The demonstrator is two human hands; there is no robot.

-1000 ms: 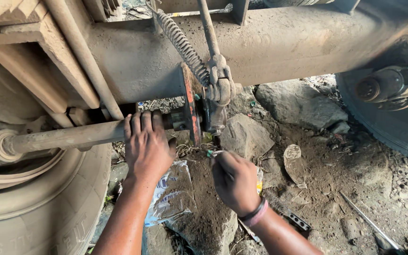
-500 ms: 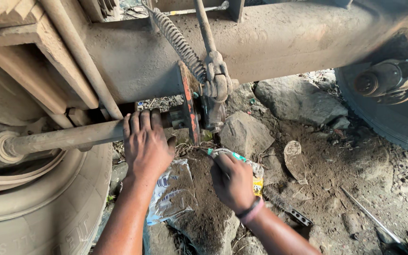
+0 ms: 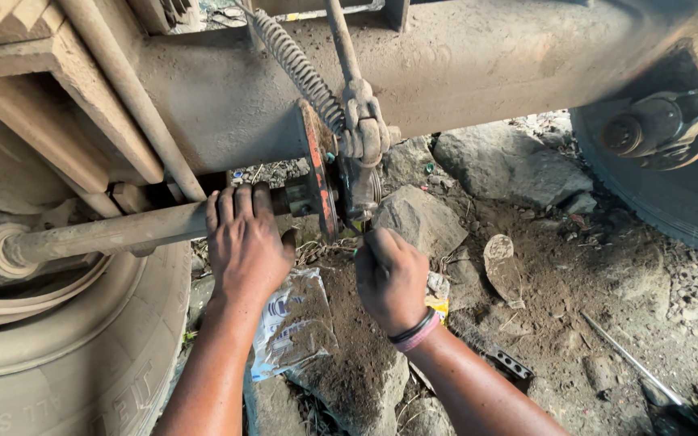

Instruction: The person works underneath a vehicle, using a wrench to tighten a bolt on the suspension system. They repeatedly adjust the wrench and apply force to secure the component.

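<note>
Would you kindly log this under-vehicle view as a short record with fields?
setting: beneath a vehicle, dirt and rocks below
left hand: gripping the dusty horizontal shaft
right hand: closed just below the rusty lever; any tool hidden
spring: coiled, slanting up from the lever
tyre: lower left
plastic bag: on the ground between the forearms

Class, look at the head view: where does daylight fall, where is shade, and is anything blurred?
Head view: daylight falls on the stones and dirt at right; the axle shades the left hand and right hand; both hands look sharp, and no glare shows.
</note>
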